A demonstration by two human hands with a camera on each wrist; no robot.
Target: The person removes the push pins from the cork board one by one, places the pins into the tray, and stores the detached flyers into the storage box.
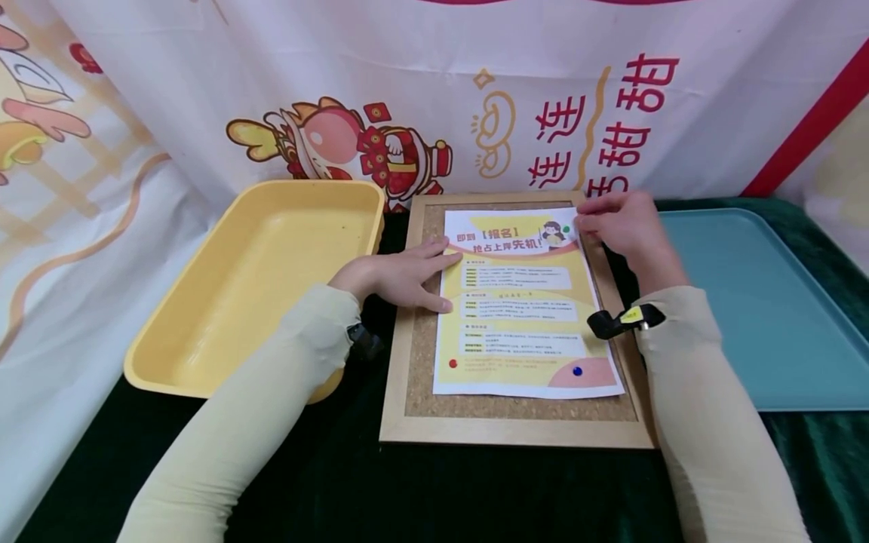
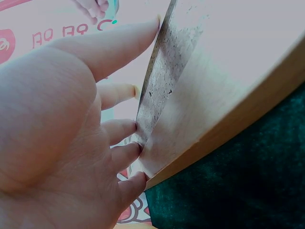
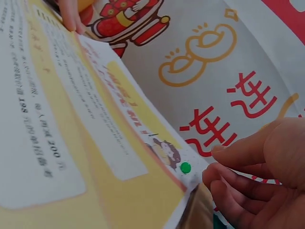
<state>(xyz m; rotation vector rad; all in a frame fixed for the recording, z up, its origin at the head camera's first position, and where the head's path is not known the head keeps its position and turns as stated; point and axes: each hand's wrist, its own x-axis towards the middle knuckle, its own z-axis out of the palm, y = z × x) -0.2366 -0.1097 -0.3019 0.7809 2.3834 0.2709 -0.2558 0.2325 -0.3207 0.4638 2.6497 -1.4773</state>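
Note:
A yellow printed sheet [image 1: 519,302] lies on a wood-framed cork board [image 1: 523,407]. Red [image 1: 452,363] and blue [image 1: 578,371] pushpins mark its lower corners, and a green pushpin [image 3: 185,167] its upper right one. My left hand [image 1: 407,275] rests on the sheet's left edge with fingers spread; in the left wrist view, thumb [image 2: 124,45] and fingertips reach that edge. My right hand [image 1: 627,230] is at the upper right corner, fingers bent, thumb and fingertips close together right at the paper's tip. I cannot tell whether they pinch it.
A yellow plastic tub [image 1: 254,286] stands left of the board, under my left forearm. On the right lies a blue-green tray [image 1: 767,309], partly behind my right arm. Dark green cloth [image 1: 502,490] covers the table, and a printed white curtain [image 1: 434,75] hangs behind.

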